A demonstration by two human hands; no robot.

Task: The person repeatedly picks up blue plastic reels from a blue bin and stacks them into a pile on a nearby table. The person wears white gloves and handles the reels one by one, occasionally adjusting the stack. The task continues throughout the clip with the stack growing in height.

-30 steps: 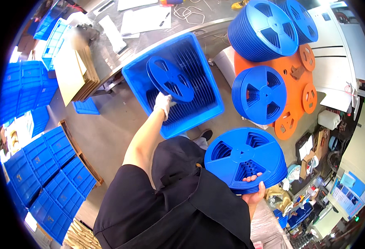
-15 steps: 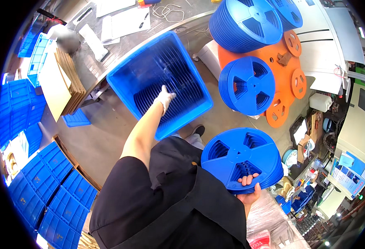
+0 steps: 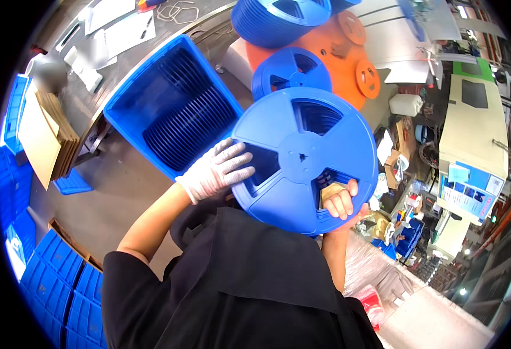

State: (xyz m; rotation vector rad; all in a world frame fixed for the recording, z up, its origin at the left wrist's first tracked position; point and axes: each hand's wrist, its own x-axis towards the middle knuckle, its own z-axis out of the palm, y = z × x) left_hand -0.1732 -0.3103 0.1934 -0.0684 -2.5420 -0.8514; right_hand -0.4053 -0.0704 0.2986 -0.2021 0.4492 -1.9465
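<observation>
So the big blue reel [image 3: 305, 160] is right up close in front of the chest, flat face toward the camera, with the bare right hand [image 3: 341, 200] hooking its fingers through a lower spoke opening and gripping there. The gloved left hand [image 3: 216, 170] just lies spread open against the reel's left rim, not wrapped around anything. The blue bin [image 3: 171, 104] with reels standing on edge inside sits farther out and to the left, on the left hand's side, so that hand is nearer to it.
</observation>
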